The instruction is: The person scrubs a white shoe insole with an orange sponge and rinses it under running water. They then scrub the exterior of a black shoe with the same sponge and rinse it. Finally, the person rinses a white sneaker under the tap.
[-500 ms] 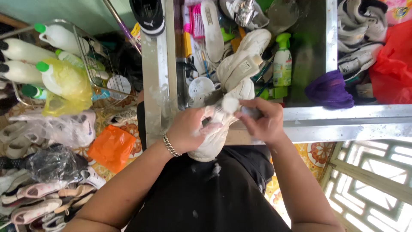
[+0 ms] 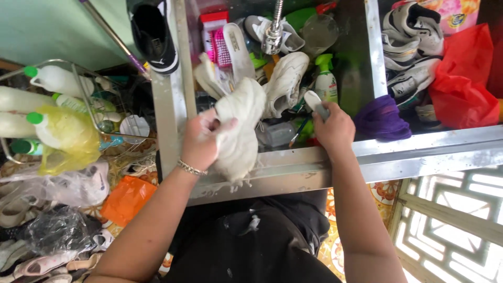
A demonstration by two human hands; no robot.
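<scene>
My left hand (image 2: 201,140) grips a soapy white sneaker (image 2: 238,128) by its side and holds it over the front rim of a steel sink (image 2: 309,165); suds drip from its heel. A bracelet sits on that wrist. My right hand (image 2: 335,128) is closed around a small brush with a white head (image 2: 313,100), held apart from the shoe, to its right, over the sink. Another white sneaker (image 2: 285,81) lies in the basin under the tap (image 2: 274,29).
The basin holds a green spray bottle (image 2: 326,81), a pink brush (image 2: 222,50) and insoles. A purple cloth (image 2: 382,118), grey sneakers and a red bag (image 2: 461,84) lie right. A black shoe (image 2: 153,36) rests on the left rim. A wire rack with bottles (image 2: 47,105) stands left.
My left hand has lifted the white sneaker from my lap up over the sink rim. My right hand has come off the shoe and moved right with the brush.
</scene>
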